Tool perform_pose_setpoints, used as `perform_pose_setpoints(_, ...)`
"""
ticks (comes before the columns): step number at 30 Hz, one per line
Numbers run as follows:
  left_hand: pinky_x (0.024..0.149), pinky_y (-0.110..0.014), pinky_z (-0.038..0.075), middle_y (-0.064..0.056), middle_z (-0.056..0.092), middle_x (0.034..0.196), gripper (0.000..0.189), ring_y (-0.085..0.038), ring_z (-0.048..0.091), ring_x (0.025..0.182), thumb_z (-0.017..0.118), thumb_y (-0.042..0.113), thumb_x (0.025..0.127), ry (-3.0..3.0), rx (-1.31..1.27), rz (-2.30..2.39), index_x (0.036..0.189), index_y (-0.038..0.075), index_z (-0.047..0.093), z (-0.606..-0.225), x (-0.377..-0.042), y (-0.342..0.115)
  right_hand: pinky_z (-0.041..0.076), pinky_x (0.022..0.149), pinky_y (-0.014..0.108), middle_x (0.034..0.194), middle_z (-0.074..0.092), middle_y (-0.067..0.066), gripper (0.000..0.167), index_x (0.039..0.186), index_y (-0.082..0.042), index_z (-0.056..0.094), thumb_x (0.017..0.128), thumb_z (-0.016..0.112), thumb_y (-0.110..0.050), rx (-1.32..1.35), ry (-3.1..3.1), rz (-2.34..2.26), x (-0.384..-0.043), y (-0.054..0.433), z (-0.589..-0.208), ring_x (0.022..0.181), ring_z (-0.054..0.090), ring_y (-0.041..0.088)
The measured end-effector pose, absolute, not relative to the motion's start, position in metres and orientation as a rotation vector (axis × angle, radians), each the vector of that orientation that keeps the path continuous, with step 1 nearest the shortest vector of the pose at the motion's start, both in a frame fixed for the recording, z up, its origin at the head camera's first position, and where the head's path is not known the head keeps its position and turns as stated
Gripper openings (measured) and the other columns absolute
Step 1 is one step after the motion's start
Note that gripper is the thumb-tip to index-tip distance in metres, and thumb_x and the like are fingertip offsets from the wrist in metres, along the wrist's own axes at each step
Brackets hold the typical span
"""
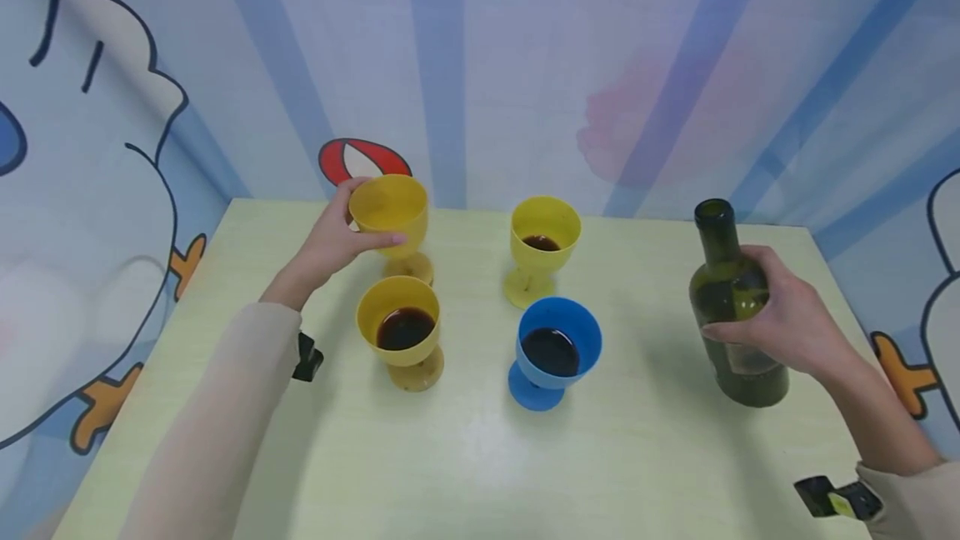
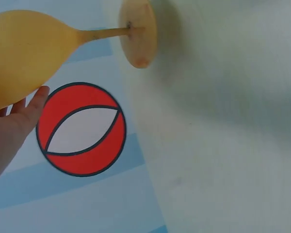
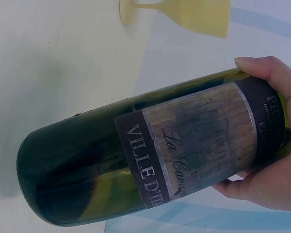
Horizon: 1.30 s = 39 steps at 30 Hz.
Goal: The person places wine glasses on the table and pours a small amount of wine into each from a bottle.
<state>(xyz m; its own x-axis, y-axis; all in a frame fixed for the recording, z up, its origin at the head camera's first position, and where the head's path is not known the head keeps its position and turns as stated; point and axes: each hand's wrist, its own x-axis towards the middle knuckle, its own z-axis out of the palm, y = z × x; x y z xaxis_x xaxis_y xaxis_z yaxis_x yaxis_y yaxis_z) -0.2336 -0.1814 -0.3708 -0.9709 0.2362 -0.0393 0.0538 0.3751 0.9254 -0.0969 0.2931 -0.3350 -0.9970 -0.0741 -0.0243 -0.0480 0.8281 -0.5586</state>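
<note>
At the back left my left hand (image 1: pixel 330 238) grips an orange-yellow goblet (image 1: pixel 393 211) round its bowl, thumb on the near side; no dark liquid shows inside. In the left wrist view its round foot (image 2: pixel 138 36) is near the tabletop; whether it touches I cannot tell. My right hand (image 1: pixel 798 323) holds a green glass wine bottle (image 1: pixel 720 294) round its body at the right, slightly tilted, its mouth uncorked. The right wrist view shows the bottle's label (image 3: pixel 199 141). Dark liquid stands in a yellow goblet (image 1: pixel 397 315), a lime-yellow goblet (image 1: pixel 545 227) and a blue goblet (image 1: pixel 558 340).
The pale tabletop (image 1: pixel 465 473) carries all the goblets, grouped between my two hands. Behind it hangs a blue-striped cloth (image 1: pixel 510 65) with cartoon figures and a red-and-white ball. Small dark tags hang by both wrists.
</note>
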Motion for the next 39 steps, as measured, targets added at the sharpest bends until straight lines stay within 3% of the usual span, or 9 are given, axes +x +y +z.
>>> perform_pose_setpoints(19,0.102,-0.053,0.024,-0.004,0.032,0.140,0.101,-0.024,0.027,0.129,0.080,0.039,0.067,2.642,0.068,1.599,0.143,0.018,0.016,-0.313,-0.198,-0.182,0.045,0.061,0.055,0.111,0.047,0.032,0.097,0.140,0.000,0.019,0.069,0.080,-0.024,-0.113,2.960,-0.886,-0.101,0.289,-0.331,0.093,0.051,0.047)
perform_pose_setpoints(27,0.101,-0.052,0.024,-0.002,0.032,0.140,0.098,-0.022,0.028,0.128,0.081,0.032,0.068,2.664,0.158,1.676,0.142,0.019,0.019,-0.293,-0.179,-0.170,0.045,0.061,0.055,0.111,0.047,0.032,0.096,0.140,0.001,0.019,0.069,0.080,-0.023,-0.147,2.955,-0.888,-0.104,0.286,-0.325,0.093,0.051,0.047)
perform_pose_setpoints(39,0.090,-0.042,0.040,-0.002,0.042,0.128,0.090,-0.020,0.043,0.111,0.081,0.026,0.068,2.651,0.302,1.772,0.138,0.020,0.025,-0.281,-0.167,-0.140,0.045,0.058,0.052,0.109,0.048,0.029,0.095,0.138,0.002,0.025,0.065,0.082,-0.019,-0.301,3.019,-0.874,-0.112,0.276,-0.306,0.089,0.052,0.044)
